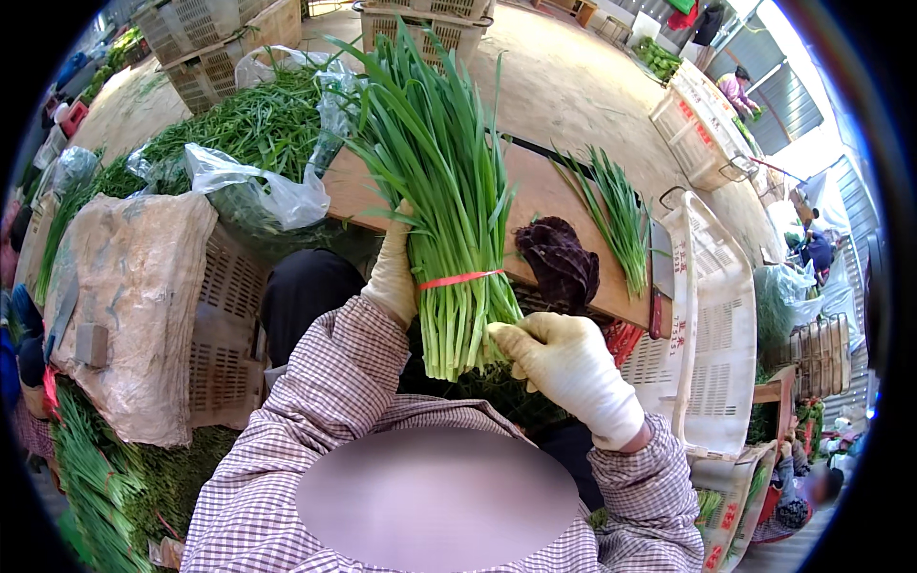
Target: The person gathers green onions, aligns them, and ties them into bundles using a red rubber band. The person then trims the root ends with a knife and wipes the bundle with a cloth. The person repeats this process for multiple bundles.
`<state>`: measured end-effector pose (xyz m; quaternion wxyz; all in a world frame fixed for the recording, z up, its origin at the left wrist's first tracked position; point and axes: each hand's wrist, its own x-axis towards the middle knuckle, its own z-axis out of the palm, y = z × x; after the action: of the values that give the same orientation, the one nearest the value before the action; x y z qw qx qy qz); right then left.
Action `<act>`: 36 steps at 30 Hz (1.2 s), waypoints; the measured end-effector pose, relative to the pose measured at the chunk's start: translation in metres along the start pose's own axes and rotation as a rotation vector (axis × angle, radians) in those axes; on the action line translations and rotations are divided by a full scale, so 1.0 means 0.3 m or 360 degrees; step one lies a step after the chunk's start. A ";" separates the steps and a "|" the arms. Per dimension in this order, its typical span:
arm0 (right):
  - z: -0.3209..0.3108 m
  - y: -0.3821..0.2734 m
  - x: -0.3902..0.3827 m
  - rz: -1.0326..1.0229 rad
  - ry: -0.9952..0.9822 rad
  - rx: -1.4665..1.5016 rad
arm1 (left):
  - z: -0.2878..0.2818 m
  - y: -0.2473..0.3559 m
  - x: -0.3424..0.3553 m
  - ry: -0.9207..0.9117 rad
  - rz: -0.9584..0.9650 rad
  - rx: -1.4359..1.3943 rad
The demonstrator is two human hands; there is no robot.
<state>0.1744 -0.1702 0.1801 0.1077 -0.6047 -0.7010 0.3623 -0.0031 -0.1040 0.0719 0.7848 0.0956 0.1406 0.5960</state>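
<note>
Here's the left hand (390,272), gloved, wrapped on the side of the bunch of long green leaves (449,205), its fingers hidden behind the stems but clearly closed on them. The bunch stands upright, held before the chest, leaf tips up, a red band (461,280) round its lower stems. And the right hand (571,371), gloved too: fingers curled well in, tips right at the stem ends; whether they pinch any, I cannot tell. Over to the brown board (525,186) beyond: loose leaves (616,215), a crumpled dark cloth (559,260), a knife (661,267) along the right edge. White crate (712,334) on the right, leafy heap (253,124) on the left, stacked crates (220,57) behind across the pale floor (573,81).
</note>
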 end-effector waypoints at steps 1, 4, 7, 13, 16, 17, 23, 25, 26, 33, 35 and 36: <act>0.009 -0.003 0.012 0.0020 -0.0033 -0.0026 | -0.005 -0.004 -0.002 -0.0075 0.0011 -0.0026; 0.052 -0.012 0.051 0.0149 -0.0057 0.0146 | 0.010 -0.011 -0.009 -0.0007 0.0059 0.0055; 0.061 -0.028 0.063 0.0356 -0.0060 0.0687 | -0.020 0.002 0.013 -0.0050 0.0007 0.0004; 0.006 0.020 0.073 0.0247 -0.0424 0.1029 | -0.014 0.004 0.016 -0.0139 -0.0085 -0.0084; -0.014 0.017 0.044 0.0263 -0.0456 0.1003 | -0.019 -0.002 0.021 -0.0129 -0.0073 -0.0092; -0.023 0.014 0.032 0.0279 -0.0443 0.0985 | -0.020 -0.003 0.025 -0.0115 -0.0068 -0.0092; -0.025 0.014 0.006 0.0371 -0.0335 0.1055 | -0.009 0.001 0.032 -0.0034 0.0020 -0.0033; -0.021 0.023 -0.004 0.0415 -0.0302 0.1031 | 0.000 0.003 0.035 0.0033 0.0009 -0.0076; -0.018 0.029 -0.013 0.0430 -0.0289 0.1021 | -0.005 0.006 0.035 0.0044 0.0021 -0.0059; -0.059 0.114 -0.109 0.0521 -0.0300 0.0837 | -0.020 0.025 0.043 0.0130 0.0207 -0.0020; -0.071 0.169 -0.139 0.0600 -0.0285 0.0681 | -0.019 0.025 0.046 0.0142 0.0263 0.0004; -0.075 0.198 -0.148 0.0620 -0.0275 0.0588 | -0.016 0.031 0.045 0.0155 0.0307 0.0023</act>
<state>0.2442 -0.2025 0.1710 0.0843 -0.6651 -0.5002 0.5480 -0.0098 -0.0886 0.0688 0.7153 0.0852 0.1730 0.6717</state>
